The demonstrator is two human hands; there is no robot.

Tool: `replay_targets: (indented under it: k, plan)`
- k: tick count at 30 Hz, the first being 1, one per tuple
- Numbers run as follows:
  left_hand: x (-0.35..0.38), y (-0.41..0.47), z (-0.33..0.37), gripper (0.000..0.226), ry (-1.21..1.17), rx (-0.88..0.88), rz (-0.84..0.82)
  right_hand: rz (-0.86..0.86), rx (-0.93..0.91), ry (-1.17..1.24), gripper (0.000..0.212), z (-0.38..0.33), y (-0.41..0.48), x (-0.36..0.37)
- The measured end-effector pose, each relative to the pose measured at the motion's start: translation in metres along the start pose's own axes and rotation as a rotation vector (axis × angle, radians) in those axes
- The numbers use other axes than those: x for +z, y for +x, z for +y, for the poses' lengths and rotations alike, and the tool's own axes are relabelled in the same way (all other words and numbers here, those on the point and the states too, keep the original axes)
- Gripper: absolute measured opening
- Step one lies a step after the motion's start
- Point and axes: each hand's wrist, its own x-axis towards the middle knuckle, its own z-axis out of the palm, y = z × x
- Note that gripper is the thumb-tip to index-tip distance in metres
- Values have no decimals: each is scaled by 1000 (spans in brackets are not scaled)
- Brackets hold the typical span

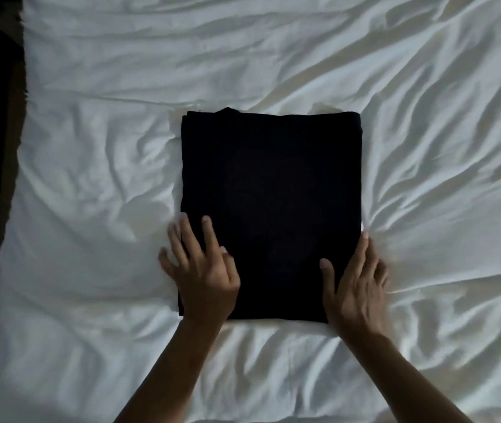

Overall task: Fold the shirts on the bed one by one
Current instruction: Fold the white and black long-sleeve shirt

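Observation:
A black shirt (270,184) lies folded into a neat rectangle in the middle of the white bed (90,148). My left hand (203,270) rests flat on its near left corner, fingers spread and straight, partly over the shirt's left edge. My right hand (356,285) lies flat along the near right edge, thumb on the cloth and fingers stretched beside the shirt's side. Neither hand pinches the fabric.
The white sheet is wrinkled all around the shirt, with wide bare stretches at the back and on both sides. The bed's left edge (14,148) drops off into a dark floor strip. No other shirts show in view.

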Motion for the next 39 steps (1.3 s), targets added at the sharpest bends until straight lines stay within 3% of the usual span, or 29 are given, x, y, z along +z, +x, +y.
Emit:
replay_targets:
  k: [3,5,8,10,13,17,20,25,31,35,39]
  plan:
    - [-26,18,62,35,-306,118,47,19,189,198,71,-6,-3,-8]
    - [-43,34,116,39,-393,105,-137,-64,254,201,57,-6,-2,-15]
    - [-44,55,185,74,-261,9,-475,-239,290,144,47,-7,-2,-28]
    - [-36,69,210,86,-119,8,-569,-304,295,160,41,-9,-2,-34]
    - [-32,75,226,78,90,71,-604,-324,242,192,30,-13,-4,-39]
    - [-30,74,223,55,164,186,-576,-288,242,389,20,-21,-12,-40]
    - [-40,88,202,31,-34,199,-579,-223,227,493,24,-37,-16,-47]
    - [-89,117,141,10,-499,20,-644,-179,97,591,26,-97,-29,-64]
    - [-134,154,22,23,-949,-205,-603,-176,-128,581,20,-203,-51,-67]
    - [-154,173,-78,30,-1007,-346,-610,-210,-245,510,17,-279,-77,-52]
    - [-157,182,-177,35,-1029,-476,-643,-355,-324,491,15,-347,-106,-12]
